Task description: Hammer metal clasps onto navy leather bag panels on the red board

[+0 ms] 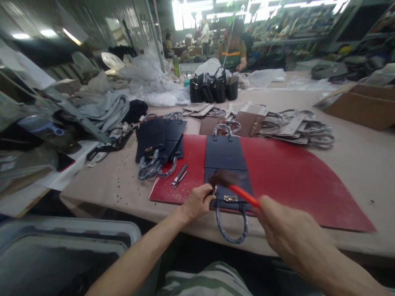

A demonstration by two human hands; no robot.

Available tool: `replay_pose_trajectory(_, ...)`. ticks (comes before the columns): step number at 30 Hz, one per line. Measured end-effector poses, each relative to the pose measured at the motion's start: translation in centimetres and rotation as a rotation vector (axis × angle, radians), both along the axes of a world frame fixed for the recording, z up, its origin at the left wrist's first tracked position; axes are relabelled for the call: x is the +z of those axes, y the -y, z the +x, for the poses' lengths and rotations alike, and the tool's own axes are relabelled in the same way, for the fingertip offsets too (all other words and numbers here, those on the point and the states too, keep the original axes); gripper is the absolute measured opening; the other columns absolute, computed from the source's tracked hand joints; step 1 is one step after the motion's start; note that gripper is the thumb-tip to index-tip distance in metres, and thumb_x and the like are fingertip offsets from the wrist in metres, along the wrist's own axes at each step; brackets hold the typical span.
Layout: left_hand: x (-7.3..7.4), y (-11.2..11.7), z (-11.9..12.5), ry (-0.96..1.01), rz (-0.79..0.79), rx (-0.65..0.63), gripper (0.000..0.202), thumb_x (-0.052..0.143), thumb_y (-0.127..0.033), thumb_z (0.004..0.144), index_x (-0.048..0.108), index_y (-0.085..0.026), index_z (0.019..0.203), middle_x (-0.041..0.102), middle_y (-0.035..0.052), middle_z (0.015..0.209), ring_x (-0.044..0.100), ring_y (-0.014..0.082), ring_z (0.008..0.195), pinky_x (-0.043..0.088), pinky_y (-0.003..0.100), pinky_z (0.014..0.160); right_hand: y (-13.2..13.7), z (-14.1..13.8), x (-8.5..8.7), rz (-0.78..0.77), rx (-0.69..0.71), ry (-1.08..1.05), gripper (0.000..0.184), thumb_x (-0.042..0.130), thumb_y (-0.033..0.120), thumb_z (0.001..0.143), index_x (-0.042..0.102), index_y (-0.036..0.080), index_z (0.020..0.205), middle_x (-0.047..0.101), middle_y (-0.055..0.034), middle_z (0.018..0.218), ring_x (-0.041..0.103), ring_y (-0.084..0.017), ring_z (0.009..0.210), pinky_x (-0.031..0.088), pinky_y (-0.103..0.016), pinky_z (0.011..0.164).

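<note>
A flat dark navy bag piece (225, 162) with wrapped handles at both ends lies on a red cutting mat (286, 172). My left hand (199, 201) is closed at the piece's near left edge, pinching something small that I cannot make out, beside a metal clasp (231, 198). My right hand (286, 230) grips the orange handle of a hammer (234, 185); its dark head is blurred by motion just above the left hand's fingers.
Metal tweezers (179, 176) lie on the mat's left part. A stack of navy bag pieces (159, 142) sits to the left, brown pieces (247, 122) and handles behind, finished black bags (212, 88) farther back. A cardboard box (361, 105) stands right. People work in the background.
</note>
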State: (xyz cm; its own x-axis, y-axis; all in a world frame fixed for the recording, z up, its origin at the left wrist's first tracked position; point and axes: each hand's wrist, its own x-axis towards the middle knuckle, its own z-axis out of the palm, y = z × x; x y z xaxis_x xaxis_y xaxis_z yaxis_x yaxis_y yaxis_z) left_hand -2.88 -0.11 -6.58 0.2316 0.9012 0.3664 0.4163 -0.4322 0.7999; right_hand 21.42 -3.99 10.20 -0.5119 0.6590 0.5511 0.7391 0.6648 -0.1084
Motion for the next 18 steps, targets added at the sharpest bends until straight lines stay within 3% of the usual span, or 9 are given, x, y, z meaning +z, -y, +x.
replay_pose_trajectory(2,0.0,0.0,0.0,-0.009,-0.002,-0.003,0.017,0.057,-0.01,0.085,0.065,-0.019,0.098,0.069,0.0053,0.089,0.068,0.0192,0.083,0.055,0.03,0.08,-0.2,0.1,0.2,-0.065,0.067,0.1,0.026,0.036,0.027,0.103,0.04,0.025,0.077,0.047,0.0058,0.05,0.042,-0.012,0.035,0.022,-0.028,0.041)
replay_pose_trajectory(6,0.1,0.0,0.0,-0.018,0.01,-0.019,0.017,0.058,-0.011,0.086,0.064,-0.019,0.099,0.07,0.0066,0.096,0.068,0.0199,0.09,0.054,0.031,0.085,-0.1,0.0,1.0,-0.017,-0.126,-0.162,0.023,0.041,0.031,0.102,0.041,0.025,0.08,0.043,0.0067,0.053,0.04,-0.011,0.037,0.025,-0.025,0.043)
replay_pose_trajectory(8,0.2,0.0,0.0,-0.028,0.014,-0.022,0.017,0.057,-0.011,0.086,0.064,-0.018,0.099,0.07,0.0066,0.094,0.068,0.0198,0.087,0.055,0.031,0.083,0.1,0.0,0.7,-0.042,-0.133,-0.171,0.022,0.04,0.028,0.1,0.04,0.025,0.078,0.043,0.0061,0.051,0.036,-0.011,0.036,0.021,-0.027,0.043)
replay_pose_trajectory(10,0.3,0.0,0.0,-0.037,0.014,-0.027,0.017,0.056,-0.01,0.086,0.064,-0.018,0.098,0.07,0.0064,0.092,0.068,0.0198,0.085,0.055,0.03,0.08,0.1,0.3,-0.2,-0.203,-0.06,-0.029,0.022,0.04,0.028,0.098,0.042,0.025,0.076,0.048,0.004,0.05,0.036,-0.012,0.036,0.017,-0.03,0.044)
replay_pose_trajectory(12,0.3,0.0,0.0,-0.041,0.007,-0.03,0.018,0.055,-0.011,0.087,0.064,-0.019,0.1,0.07,0.0065,0.093,0.069,0.0199,0.086,0.055,0.031,0.08,-0.1,1.1,-1.2,-0.406,-0.085,0.039,0.023,0.042,0.034,0.096,0.043,0.024,0.075,0.05,0.0027,0.052,0.038,-0.013,0.039,0.017,-0.03,0.046)
replay_pose_trajectory(15,0.3,0.1,0.0,-0.029,-0.011,-0.03,0.019,0.054,-0.013,0.09,0.064,-0.019,0.105,0.071,0.0075,0.102,0.069,0.0204,0.094,0.055,0.032,0.087,-1.1,3.5,-3.2,-0.635,-0.247,-0.115,0.032,0.04,0.046,0.095,0.042,0.025,0.072,0.049,0.003,0.053,0.042,-0.014,0.045,0.025,-0.028,0.05)
replay_pose_trajectory(18,0.3,0.2,0.0,-0.022,-0.023,-0.039,0.018,0.054,-0.014,0.091,0.063,-0.019,0.105,0.071,0.008,0.104,0.069,0.0206,0.098,0.054,0.034,0.091,-2.6,6.9,-6.2,-0.768,-0.392,-0.252,0.036,0.038,0.05,0.093,0.041,0.025,0.068,0.047,0.0028,0.053,0.046,-0.015,0.049,0.032,-0.028,0.052)
